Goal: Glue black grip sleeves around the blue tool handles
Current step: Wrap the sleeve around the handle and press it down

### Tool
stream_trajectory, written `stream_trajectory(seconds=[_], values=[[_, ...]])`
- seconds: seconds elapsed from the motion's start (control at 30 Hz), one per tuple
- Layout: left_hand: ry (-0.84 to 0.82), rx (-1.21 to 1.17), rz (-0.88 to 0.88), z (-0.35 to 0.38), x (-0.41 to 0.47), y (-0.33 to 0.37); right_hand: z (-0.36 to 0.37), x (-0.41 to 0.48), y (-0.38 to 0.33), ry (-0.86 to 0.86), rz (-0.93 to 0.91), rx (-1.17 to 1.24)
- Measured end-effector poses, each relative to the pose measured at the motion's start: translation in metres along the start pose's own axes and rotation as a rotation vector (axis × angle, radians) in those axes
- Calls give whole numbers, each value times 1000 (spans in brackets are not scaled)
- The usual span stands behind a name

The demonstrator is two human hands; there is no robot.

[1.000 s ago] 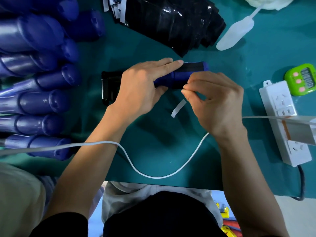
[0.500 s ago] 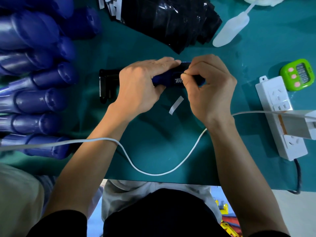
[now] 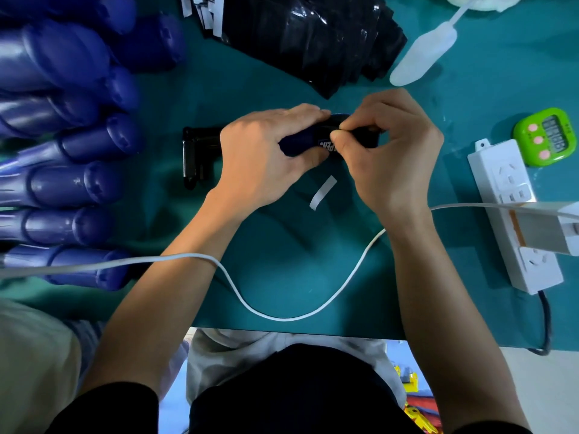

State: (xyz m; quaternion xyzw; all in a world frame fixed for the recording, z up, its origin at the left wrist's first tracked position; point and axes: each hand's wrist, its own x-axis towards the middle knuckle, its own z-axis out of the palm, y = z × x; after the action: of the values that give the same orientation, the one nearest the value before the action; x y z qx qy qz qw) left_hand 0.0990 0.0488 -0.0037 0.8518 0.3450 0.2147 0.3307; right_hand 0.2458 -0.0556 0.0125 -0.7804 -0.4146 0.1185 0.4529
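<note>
In the head view, the blue tool handle (image 3: 299, 143) lies crosswise at the middle of the teal table (image 3: 282, 264), just off or on the surface, I cannot tell which. Its black end piece (image 3: 197, 151) sticks out to the left. The left hand (image 3: 266, 151) grasps the handle from above, fingers curled over its far side and thumb underneath. The right hand (image 3: 391, 151) is clenched around the handle's right part, thumb and forefinger pinching the black grip sleeve (image 3: 365, 137) against it beside a white printed label. A small white paper strip (image 3: 322, 192) lies on the table just near of the hands. At the left sits a row of other blue handles (image 3: 69, 183); at the far middle, a pile of glossy black sleeves (image 3: 300, 36). A white spatula (image 3: 419, 57) lies far right, with a green timer (image 3: 545, 136) and a white power strip (image 3: 507, 195) at the right. A white cable (image 3: 282, 317) loops across the near side.
</note>
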Motion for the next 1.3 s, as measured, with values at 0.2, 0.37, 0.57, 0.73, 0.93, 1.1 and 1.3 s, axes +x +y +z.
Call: stream_trajectory(seconds=[0.2,0.37,0.57,0.73,0.93,1.1,1.3], values=[[39,-25,1,3,-2,-3,-18,2,8,66,99,52],[57,-26,10,5,-3,-4,-32,4,16,-95,97,96],[65,-19,47,6,-4,-6,-25,2,17,-114,123,84],[70,-7,57,7,-4,-8,-18,-4,11,-64,96,43],[118,-5,84,8,-4,-7,-9,-10,3,-8,75,-59],[203,-53,23,15,-1,-2,-5,-9,2,10,88,-77],[223,-38,45,17,-3,-1,-4,-8,3,3,63,-120]])
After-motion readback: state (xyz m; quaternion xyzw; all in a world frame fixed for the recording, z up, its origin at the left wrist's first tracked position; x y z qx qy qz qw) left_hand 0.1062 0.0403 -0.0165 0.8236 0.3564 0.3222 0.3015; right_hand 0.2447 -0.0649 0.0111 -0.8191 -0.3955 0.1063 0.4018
